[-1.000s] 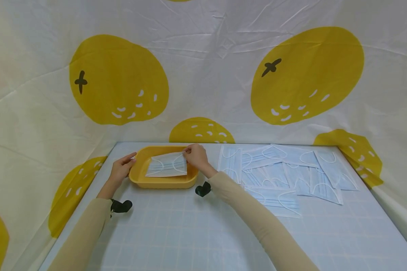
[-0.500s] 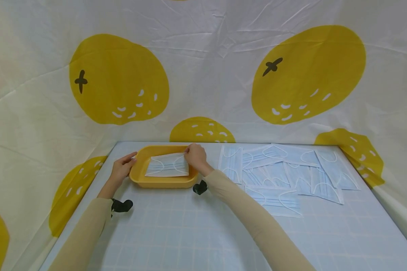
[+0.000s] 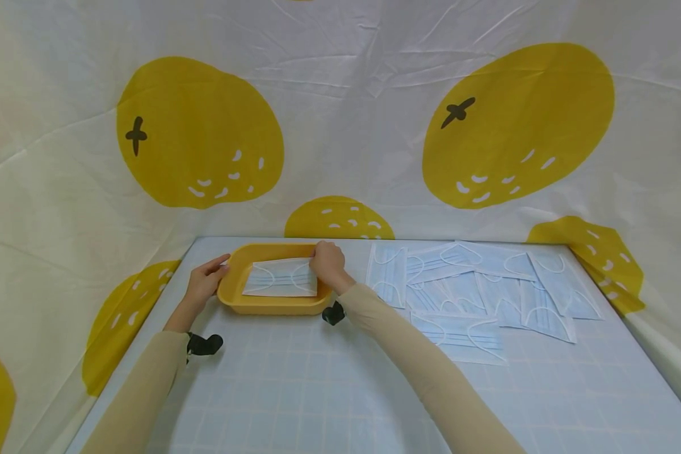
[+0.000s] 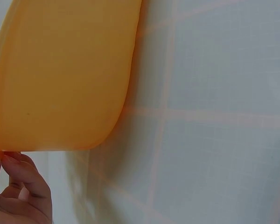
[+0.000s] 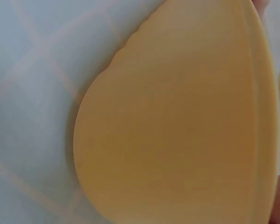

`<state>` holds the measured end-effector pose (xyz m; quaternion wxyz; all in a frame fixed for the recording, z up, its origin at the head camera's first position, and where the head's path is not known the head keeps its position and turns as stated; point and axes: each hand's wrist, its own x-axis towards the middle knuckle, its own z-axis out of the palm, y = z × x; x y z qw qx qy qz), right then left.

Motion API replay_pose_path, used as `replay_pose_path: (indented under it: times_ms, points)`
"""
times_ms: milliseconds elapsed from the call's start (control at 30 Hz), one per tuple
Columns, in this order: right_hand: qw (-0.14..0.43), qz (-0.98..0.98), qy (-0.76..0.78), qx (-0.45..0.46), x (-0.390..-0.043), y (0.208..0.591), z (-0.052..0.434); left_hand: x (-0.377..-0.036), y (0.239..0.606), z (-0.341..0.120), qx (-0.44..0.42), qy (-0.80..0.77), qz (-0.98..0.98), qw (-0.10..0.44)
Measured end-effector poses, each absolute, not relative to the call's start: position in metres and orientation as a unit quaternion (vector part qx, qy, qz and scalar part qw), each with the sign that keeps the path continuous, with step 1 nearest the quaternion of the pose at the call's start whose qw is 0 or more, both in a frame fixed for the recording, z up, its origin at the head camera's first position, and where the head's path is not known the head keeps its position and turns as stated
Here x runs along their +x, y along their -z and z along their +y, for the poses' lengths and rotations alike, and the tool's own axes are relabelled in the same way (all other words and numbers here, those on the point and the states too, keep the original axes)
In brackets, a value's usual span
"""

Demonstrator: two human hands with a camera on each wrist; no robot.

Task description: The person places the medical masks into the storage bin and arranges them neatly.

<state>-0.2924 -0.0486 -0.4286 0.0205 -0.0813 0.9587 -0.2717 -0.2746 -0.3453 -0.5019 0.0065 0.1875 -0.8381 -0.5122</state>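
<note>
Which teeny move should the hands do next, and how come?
I'd guess the right hand should move off the yellow tray toward the front loose mask. One mask sits inside the tray, and more lie spread on the table to the right. The left hand holds the tray's rim, so it might keep it steady.

Left hand (image 3: 202,287) holding a yellow tray (image 3: 278,310) by its left end, right hand (image 3: 327,263) partly covering the right end, perhaps touching the face mask (image 3: 278,279) lying inside, more masks (image 3: 456,328) overlapping on the blue table (image 3: 295,391)
</note>
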Motion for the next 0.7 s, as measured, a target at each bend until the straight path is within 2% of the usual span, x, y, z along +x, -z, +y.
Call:
replay_pose_path:
  times_ms: [200, 433, 700]
  points:
    - [0.021, 0.965, 0.248, -0.079, -0.292, 0.428, -0.051, -0.279, 0.506, -0.349, 0.183, 0.504, -0.844, 0.007]
    - [0.029, 0.968, 0.238, -0.077, -0.293, 0.427, -0.052, -0.251, 0.459, -0.322, 0.183, 0.517, -0.836, -0.011]
    - [0.029, 0.966, 0.240, -0.091, -0.288, 0.420, -0.052, -0.254, 0.460, -0.325, 0.186, 0.517, -0.835, -0.012]
